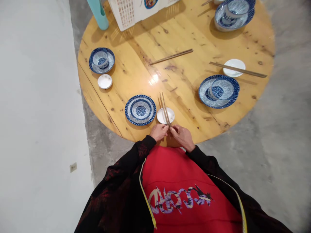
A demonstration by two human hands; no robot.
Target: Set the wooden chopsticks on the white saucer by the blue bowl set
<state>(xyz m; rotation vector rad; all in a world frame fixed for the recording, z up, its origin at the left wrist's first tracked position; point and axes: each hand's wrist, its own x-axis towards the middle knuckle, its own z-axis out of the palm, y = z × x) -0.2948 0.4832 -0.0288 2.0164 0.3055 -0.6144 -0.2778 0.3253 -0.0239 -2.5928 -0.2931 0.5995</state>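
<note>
At the near edge of a round wooden table [184,38], my left hand [158,131] and my right hand [181,136] meet, both pinching the near ends of a pair of wooden chopsticks [164,108]. The sticks lie across a small white saucer [162,117] and point away from me. Just left of the saucer sits a blue-and-white plate [140,109] with a bowl in it.
Other blue-and-white settings stand at the left [101,60], right [218,91] and far right [233,14], with small white saucers [105,81] [233,67] and chopstick pairs [171,56] [238,69]. A white plastic crate [136,11] and a teal object [98,13] stand at the back. A white wall lies left.
</note>
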